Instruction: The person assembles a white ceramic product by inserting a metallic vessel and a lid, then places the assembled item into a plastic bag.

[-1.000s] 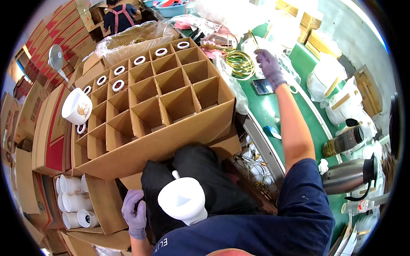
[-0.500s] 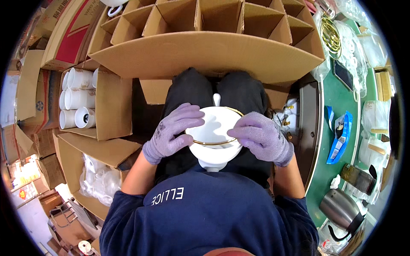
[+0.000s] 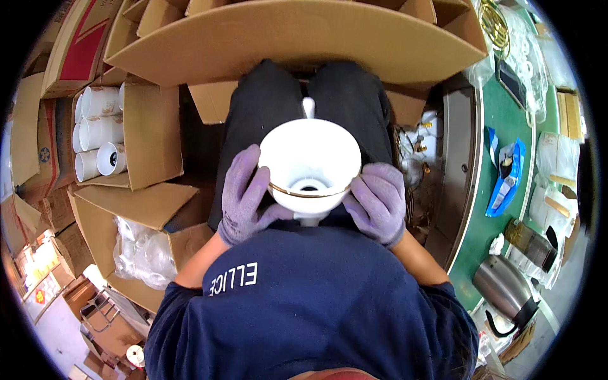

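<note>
A white, glossy bowl-shaped vessel (image 3: 310,149) stands between my hands over my lap, mouth up. A dark round hole shows in its bottom, and a small white knob (image 3: 308,107) sticks out on its far side. A thin gold ring (image 3: 309,194) runs round the near side, below the rim; its far part is hidden. My left hand (image 3: 246,199), in a purple-grey glove, is closed on the left side, fingers up along the wall and thumb near the base. My right hand (image 3: 378,199), gloved alike, grips the right side with bent fingertips by the gold ring.
A divided cardboard box (image 3: 297,41) lies beyond my knees. On the left, one box holds white cups (image 3: 101,130), another clear plastic bags (image 3: 144,253). The green table (image 3: 487,139) at right bears gold rings (image 3: 494,28), a phone, a blue packet (image 3: 506,177) and a steel jug (image 3: 503,288).
The gold ring has gone from lying across the vessel's mouth to sitting lower round its near wall. Both hands have moved down along its sides. The view has shifted, raising the far box.
</note>
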Tool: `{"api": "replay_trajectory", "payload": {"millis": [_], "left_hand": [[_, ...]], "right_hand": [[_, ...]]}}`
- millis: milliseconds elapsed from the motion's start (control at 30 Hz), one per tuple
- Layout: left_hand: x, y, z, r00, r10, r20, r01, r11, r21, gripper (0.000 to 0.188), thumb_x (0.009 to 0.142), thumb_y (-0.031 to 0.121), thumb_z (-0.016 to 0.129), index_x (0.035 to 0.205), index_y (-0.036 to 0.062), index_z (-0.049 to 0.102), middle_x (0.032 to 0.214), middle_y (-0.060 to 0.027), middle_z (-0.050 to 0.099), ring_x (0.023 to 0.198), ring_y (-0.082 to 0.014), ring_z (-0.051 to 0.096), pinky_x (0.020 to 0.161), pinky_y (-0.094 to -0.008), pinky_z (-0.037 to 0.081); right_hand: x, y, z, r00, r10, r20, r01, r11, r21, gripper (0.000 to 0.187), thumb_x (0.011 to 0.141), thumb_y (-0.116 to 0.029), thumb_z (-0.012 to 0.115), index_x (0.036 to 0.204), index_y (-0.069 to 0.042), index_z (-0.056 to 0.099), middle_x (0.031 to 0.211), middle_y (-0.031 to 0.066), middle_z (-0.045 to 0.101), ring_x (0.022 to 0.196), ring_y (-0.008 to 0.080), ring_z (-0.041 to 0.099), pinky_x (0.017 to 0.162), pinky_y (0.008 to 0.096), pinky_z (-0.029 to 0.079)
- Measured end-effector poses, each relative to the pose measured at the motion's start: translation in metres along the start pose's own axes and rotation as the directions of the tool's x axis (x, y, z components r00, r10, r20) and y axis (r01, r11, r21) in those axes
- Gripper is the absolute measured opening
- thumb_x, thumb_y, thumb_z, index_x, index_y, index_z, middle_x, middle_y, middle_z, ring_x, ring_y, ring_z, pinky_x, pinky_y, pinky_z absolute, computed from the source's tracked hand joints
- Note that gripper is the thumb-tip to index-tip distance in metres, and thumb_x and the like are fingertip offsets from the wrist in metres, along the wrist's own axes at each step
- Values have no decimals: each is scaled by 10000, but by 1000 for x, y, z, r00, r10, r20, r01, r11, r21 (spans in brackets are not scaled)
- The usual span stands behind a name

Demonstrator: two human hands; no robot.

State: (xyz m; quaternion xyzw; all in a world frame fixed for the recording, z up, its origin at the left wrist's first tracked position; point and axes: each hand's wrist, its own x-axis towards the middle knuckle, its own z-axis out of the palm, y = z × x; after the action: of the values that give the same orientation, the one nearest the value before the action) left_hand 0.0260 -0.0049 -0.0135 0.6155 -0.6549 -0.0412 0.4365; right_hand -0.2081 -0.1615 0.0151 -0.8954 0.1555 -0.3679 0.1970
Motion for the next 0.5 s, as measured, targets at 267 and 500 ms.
{"api": "replay_trajectory", "payload": {"millis": [267, 500], "left_hand": [[0, 22, -8, 973, -200, 120, 209, 975, -73, 682, 838, 227, 748, 1396, -61, 482, 1447, -305, 455, 1309, -439, 501, 1110, -466, 386], [50, 15, -10, 939, -131, 319, 181, 975, -130, 923, 753, 379, 828, 1460, -29, 395, 1499, -297, 372, 1380, -461, 397, 1154, -495, 338]], "right_hand": [[-25, 9, -11, 984, 160, 76, -175, 950, 260, 518, 816, -318, 732, 1244, -49, 619, 1301, 221, 546, 1207, 391, 546, 1028, 497, 446], [41, 8, -37, 817, 322, 479, -442, 883, 159, 666, 870, -375, 728, 1366, 15, 512, 1325, 281, 547, 1204, 415, 571, 1002, 445, 487]]}}
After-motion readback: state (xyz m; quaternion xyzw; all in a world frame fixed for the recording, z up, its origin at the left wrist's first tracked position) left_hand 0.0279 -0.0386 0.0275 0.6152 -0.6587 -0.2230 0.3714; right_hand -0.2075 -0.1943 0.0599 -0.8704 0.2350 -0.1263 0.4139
